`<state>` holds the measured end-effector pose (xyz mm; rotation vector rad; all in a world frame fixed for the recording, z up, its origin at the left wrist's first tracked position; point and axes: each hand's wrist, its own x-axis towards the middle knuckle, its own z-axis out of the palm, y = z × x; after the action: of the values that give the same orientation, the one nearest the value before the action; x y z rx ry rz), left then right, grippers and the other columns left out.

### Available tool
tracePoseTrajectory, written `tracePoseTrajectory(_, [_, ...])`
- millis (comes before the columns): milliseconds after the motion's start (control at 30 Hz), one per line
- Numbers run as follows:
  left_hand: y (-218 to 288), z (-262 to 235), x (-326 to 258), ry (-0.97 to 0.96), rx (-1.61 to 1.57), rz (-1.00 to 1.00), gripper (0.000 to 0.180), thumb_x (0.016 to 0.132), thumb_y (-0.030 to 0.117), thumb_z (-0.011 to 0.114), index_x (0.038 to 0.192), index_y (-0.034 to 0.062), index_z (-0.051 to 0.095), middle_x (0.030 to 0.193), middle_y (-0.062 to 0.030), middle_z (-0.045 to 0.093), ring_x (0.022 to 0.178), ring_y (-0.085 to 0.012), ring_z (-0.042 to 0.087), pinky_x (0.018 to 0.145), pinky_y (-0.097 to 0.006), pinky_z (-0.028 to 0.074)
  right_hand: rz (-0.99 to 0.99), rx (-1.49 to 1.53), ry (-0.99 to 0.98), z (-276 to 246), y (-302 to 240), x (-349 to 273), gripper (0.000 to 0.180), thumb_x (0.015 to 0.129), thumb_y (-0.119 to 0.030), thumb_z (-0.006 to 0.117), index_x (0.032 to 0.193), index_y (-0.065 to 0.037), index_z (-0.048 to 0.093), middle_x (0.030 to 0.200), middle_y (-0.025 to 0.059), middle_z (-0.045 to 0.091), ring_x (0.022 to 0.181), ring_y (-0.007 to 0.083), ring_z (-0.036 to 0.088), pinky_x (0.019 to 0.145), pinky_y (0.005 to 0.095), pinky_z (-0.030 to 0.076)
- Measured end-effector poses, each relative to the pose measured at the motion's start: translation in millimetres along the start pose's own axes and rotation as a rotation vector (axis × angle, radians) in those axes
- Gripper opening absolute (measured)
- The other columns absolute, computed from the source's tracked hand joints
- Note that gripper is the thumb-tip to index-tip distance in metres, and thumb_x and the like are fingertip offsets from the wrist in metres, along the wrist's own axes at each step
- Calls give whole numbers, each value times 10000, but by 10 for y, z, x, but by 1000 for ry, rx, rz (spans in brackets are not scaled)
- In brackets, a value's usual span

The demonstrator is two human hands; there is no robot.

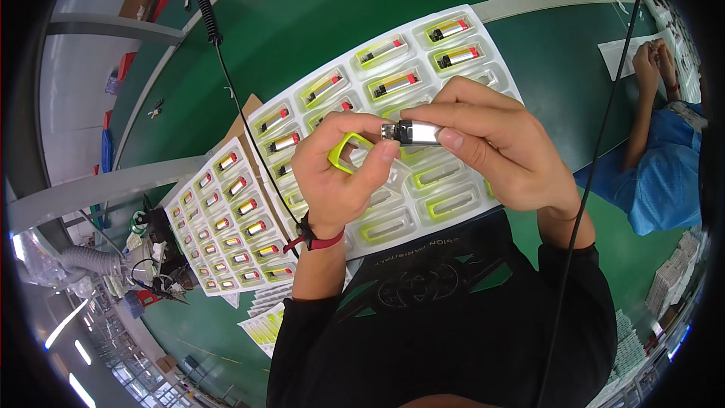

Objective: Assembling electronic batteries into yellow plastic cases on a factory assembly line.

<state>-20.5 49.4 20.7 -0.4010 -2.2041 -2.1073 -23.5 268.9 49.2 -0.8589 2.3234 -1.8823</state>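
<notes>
Head view shows my two hands raised over the white tray [483,38] on the green table [317,7]. My right hand [498,143] has its thumb and forefinger pinched together on a small silver cell [414,133], holding it level just above the tray's middle rows. My left hand [340,170] meets the cell's near end with its thumb tip, and its other fingers are curled around a yellow-green frame [346,153] that sticks out from the palm.

To do this well, I judge the cell should stay square to the frame's opening and go in end first, with the right hand steadying and the left doing the guiding, without squeezing the soft body. Whether the cell's lead end already sits inside the frame I cannot tell, since my fingers cover that joint.

Filled pockets with red-tipped cells lie in the far rows of the tray, and empty yellow-green pockets lie beneath my hands. A second tray [226,219] sits to my left, full of cells. Another person's hands [653,60] work at the far right, well apart from mine.
</notes>
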Motion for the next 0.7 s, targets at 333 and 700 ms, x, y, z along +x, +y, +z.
tracePoseTrajectory(333, [-34, 40, 72, 55, 130, 124, 274, 804, 80, 752, 1020, -5, 607, 867, -63, 664, 810, -116, 617, 728, -249, 473, -29, -150, 122, 92, 16, -4, 410, 789, 1, 740, 1192, -7, 667, 947, 96, 625, 758, 163, 568, 659, 269, 452])
tracePoseTrajectory(700, [-146, -147, -49, -253, -130, 5, 737, 644, 137, 915, 1194, 58, 430, 1124, -117, 589, 986, -156, 590, 795, -283, 483, -104, -295, 205, 49, -84, -61, 293, 709, -3, 793, 977, 4, 675, 909, 101, 631, 749, 210, 595, 641, 297, 487])
